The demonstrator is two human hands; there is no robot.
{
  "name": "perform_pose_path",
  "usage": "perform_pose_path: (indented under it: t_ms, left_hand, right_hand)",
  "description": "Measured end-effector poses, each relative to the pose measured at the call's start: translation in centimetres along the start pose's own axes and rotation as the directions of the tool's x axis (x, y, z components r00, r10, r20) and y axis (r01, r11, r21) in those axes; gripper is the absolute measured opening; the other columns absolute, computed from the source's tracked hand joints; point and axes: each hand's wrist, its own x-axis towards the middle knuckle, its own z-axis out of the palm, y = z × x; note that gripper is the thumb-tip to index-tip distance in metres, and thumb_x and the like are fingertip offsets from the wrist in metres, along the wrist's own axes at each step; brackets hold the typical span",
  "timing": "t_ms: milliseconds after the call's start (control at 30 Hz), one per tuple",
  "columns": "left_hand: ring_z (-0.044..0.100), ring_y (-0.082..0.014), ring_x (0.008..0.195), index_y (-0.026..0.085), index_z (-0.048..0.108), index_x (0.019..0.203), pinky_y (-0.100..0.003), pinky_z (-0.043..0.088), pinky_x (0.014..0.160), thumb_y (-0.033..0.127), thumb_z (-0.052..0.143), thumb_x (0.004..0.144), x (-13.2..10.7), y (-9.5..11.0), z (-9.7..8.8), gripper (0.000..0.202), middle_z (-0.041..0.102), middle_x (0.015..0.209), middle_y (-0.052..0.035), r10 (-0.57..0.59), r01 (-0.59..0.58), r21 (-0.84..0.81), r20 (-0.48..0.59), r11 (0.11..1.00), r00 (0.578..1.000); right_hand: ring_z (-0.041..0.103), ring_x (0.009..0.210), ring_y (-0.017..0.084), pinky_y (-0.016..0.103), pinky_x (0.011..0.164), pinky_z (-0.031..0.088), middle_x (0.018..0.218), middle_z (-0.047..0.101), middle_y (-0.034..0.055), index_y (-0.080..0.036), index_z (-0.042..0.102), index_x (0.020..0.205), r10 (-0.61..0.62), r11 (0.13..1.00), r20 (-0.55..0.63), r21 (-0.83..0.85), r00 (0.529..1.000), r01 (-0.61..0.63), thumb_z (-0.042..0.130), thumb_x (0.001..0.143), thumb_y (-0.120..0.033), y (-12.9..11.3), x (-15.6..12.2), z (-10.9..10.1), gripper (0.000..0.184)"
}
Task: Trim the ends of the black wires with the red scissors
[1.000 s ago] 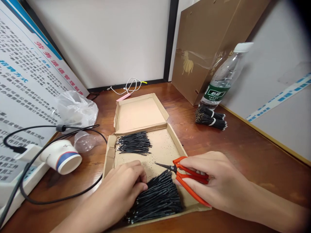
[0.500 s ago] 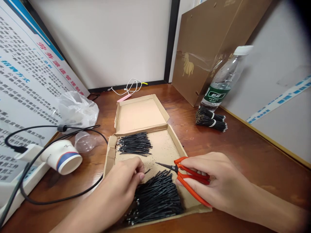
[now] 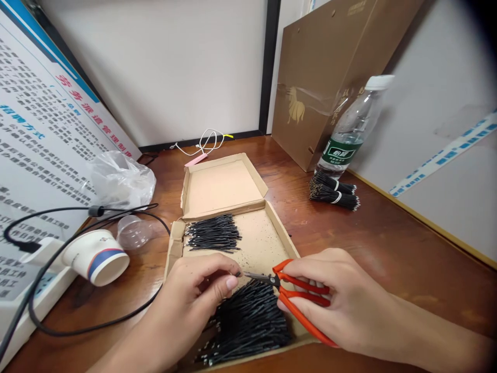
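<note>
Between thumb and forefinger, my left hand (image 3: 198, 295) pinches a short black wire (image 3: 238, 273), mostly hidden by the fingertips. Red-handled scissors (image 3: 301, 295) are gripped in my right hand (image 3: 341, 300), fingers through the loops. Their dark tips point left and reach the wire end at my left fingertips. Below both hands, a large pile of cut black wires (image 3: 256, 321) lies in the open cardboard box (image 3: 285, 233). A smaller, neater row of black wires (image 3: 213, 232) sits at the box's far left. Small dark bits are scattered on the box floor.
Right of the box, tied wire bundles (image 3: 334, 194) lie before a water bottle (image 3: 349, 129) and a brown carton (image 3: 310, 88). On the left are a tipped paper cup (image 3: 97, 256), a clear plastic cup (image 3: 134, 231), a plastic bag (image 3: 124, 178) and a black cable (image 3: 97, 330).
My left hand has risen and moved right with the wire. The scissors have tilted and shifted slightly left and down, so their tips now meet the wire end. The view has moved slightly.
</note>
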Motion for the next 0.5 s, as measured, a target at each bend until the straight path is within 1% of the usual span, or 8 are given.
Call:
perform_pose_path:
  t_ms: [100, 200, 300, 400, 500]
  left_hand:
    - [0.051, -0.0092, 0.046, 0.020, 0.065, 0.082, -0.018, 0.040, 0.043, 0.023, 0.054, 0.094, -0.24, 0.04, 0.18, 0.016, 0.057, 0.060, 0.0038, -0.040, 0.041, -0.091, 0.017, 0.995, 0.999]
    - [0.052, -0.0092, 0.042, 0.019, 0.065, 0.083, -0.017, 0.041, 0.039, 0.025, 0.053, 0.093, -0.43, 0.00, 0.28, 0.017, 0.059, 0.060, 0.0022, -0.103, 0.111, -0.180, 0.058, 0.977, 0.993]
    - [0.055, -0.0099, 0.041, 0.017, 0.065, 0.083, -0.017, 0.044, 0.039, 0.026, 0.053, 0.092, -0.46, 0.07, 0.34, 0.018, 0.061, 0.059, 0.0008, -0.131, 0.146, -0.234, 0.081, 0.961, 0.988]
    - [0.056, -0.0100, 0.043, 0.015, 0.064, 0.083, -0.017, 0.045, 0.040, 0.026, 0.052, 0.092, -0.41, 0.26, 0.41, 0.018, 0.061, 0.060, -0.0003, -0.130, 0.145, -0.238, 0.075, 0.960, 0.989]
    - [0.056, -0.0096, 0.044, 0.014, 0.064, 0.082, -0.017, 0.046, 0.041, 0.027, 0.053, 0.091, -0.35, 0.43, 0.46, 0.019, 0.061, 0.061, -0.0003, -0.154, 0.170, -0.236, 0.084, 0.957, 0.985]
  right_hand:
    - [0.028, 0.050, 0.009, 0.024, 0.048, 0.027, 0.056, 0.038, -0.0076, -0.020, 0.047, 0.067, 0.016, 0.999, 0.019, 0.035, 1.000, -0.017, 0.056, 0.085, -0.016, -0.05, 0.14, -0.03, 0.021]
    - [0.026, 0.051, 0.009, 0.024, 0.049, 0.026, 0.057, 0.035, -0.0080, -0.020, 0.043, 0.066, 0.021, 0.998, 0.038, 0.066, 0.999, -0.024, 0.056, 0.086, -0.015, -0.01, 0.12, -0.04, 0.024]
    - [0.027, 0.052, 0.009, 0.024, 0.050, 0.026, 0.058, 0.034, -0.0078, -0.020, 0.042, 0.067, 0.032, 0.996, 0.070, 0.079, 0.997, -0.037, 0.055, 0.086, -0.014, 0.03, -0.03, 0.02, 0.024]
    - [0.026, 0.051, 0.009, 0.024, 0.049, 0.025, 0.058, 0.032, -0.0081, -0.020, 0.041, 0.067, 0.012, 0.996, 0.053, 0.086, 0.999, -0.017, 0.056, 0.086, -0.015, 0.04, -0.09, 0.10, 0.025]
    - [0.025, 0.051, 0.008, 0.024, 0.048, 0.025, 0.058, 0.032, -0.0082, -0.020, 0.040, 0.067, -0.005, 0.996, 0.049, 0.088, 0.999, 0.001, 0.056, 0.086, -0.015, 0.00, 0.02, 0.11, 0.026]
